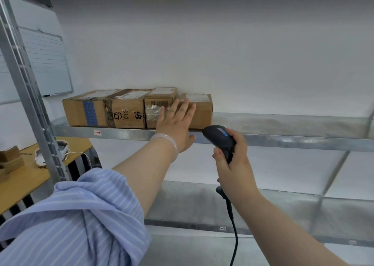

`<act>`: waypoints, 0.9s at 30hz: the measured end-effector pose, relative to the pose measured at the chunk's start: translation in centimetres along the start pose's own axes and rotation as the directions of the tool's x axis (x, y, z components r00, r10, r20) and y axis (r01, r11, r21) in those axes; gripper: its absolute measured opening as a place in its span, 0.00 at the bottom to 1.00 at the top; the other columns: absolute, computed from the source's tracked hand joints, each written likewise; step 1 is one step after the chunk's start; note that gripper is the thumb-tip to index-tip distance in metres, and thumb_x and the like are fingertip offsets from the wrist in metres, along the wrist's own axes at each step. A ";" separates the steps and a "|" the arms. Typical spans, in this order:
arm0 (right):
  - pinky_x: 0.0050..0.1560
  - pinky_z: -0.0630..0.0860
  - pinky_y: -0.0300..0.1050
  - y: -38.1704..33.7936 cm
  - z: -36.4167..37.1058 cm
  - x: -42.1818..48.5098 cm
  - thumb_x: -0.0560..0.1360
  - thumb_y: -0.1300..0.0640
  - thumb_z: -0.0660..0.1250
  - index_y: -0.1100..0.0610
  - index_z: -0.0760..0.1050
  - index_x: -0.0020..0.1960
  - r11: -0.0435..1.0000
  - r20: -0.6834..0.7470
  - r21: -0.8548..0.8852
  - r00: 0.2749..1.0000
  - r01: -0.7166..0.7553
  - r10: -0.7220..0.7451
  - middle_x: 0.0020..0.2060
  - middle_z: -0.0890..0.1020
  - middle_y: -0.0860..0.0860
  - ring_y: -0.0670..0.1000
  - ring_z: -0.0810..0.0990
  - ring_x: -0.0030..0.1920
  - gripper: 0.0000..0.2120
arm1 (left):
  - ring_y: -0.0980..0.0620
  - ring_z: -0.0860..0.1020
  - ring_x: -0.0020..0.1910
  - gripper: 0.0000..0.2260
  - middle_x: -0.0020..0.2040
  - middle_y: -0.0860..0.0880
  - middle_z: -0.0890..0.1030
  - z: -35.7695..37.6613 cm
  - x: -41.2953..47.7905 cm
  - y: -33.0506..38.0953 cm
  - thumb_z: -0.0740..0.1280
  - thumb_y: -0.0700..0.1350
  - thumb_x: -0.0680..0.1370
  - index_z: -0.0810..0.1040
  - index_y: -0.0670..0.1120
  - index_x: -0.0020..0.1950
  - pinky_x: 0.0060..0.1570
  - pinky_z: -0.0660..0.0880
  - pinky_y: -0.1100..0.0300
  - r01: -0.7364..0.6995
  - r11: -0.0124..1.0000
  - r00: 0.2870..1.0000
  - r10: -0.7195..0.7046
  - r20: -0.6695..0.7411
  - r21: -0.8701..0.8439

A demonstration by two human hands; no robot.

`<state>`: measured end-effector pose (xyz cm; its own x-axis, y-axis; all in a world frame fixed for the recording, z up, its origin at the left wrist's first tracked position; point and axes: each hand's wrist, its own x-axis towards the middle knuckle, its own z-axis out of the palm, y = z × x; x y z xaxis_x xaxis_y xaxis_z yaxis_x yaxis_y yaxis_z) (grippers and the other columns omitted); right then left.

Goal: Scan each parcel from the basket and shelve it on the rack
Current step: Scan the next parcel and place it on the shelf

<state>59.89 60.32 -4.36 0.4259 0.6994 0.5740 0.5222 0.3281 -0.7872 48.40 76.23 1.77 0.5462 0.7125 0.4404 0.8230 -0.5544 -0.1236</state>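
Cardboard meets your left hand [176, 122]. Its fingers are straight and spread, flat against the front face of the rightmost parcel [203, 109]. That parcel sits on the rack shelf [283, 124] directly ahead of your palm, and it touches the neighbouring parcel [159, 104] on your little-finger side. Its long axis looks to run away from your palm toward the wall, so any seating push goes straight forward. Your right hand [232, 160] is lower, just beside your left thumb, with its fingers curled round the barcode scanner [219, 138]. The left hand is therefore nearer and free. The basket is out of view.
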 end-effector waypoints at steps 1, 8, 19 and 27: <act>0.42 0.82 0.54 0.2 0.3 -0.5 0.80 0.51 0.63 0.24 0.58 0.61 1.000 0.018 0.006 1.000 -0.007 0.007 0.53 0.76 0.32 0.41 0.80 0.47 0.24 | 0.49 0.33 0.78 0.39 0.79 0.54 0.31 0.3 -0.9 -0.2 0.59 0.60 0.80 0.34 0.55 0.80 0.74 0.34 0.44 -0.003 1.000 0.999 0.002 -0.032 -0.026; 0.44 0.79 0.48 2.6 5.3 -6.5 0.80 0.51 0.63 0.22 0.56 0.61 0.998 0.212 -0.004 0.976 -0.057 0.057 0.57 0.74 0.32 0.47 0.82 0.50 0.26 | 0.49 0.39 0.80 0.33 0.81 0.53 0.38 5.8 -12.8 -4.0 0.55 0.61 0.82 0.38 0.60 0.80 0.76 0.40 0.44 0.132 0.981 0.990 -0.123 0.066 -0.144; 0.46 0.76 0.44 1.6 19.5 -19.5 0.80 0.51 0.63 0.22 0.57 0.61 0.998 0.667 -0.001 0.744 -0.066 0.050 0.59 0.76 0.40 0.47 0.80 0.48 0.25 | 0.48 0.57 0.78 0.31 0.81 0.50 0.54 10.8 -37.1 -14.6 0.57 0.61 0.81 0.50 0.58 0.81 0.75 0.59 0.52 0.543 0.834 0.824 -0.506 0.256 -0.098; 0.45 0.71 0.31 -2.6 28.2 -26.1 0.79 0.52 0.64 0.21 0.56 0.61 0.997 0.807 0.046 0.591 -0.056 -0.004 0.58 0.73 0.28 0.35 0.77 0.53 0.27 | 0.49 0.61 0.76 0.31 0.81 0.53 0.54 10.3 -48.9 -21.0 0.60 0.61 0.80 0.52 0.60 0.80 0.72 0.63 0.49 0.766 0.642 0.612 -0.711 0.346 -0.037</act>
<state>26.63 59.10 -23.67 -0.3463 0.9243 0.1606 0.4630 0.3173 -0.8276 5.96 57.46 -26.37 -0.1964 0.9793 0.0498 0.9408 0.1739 0.2910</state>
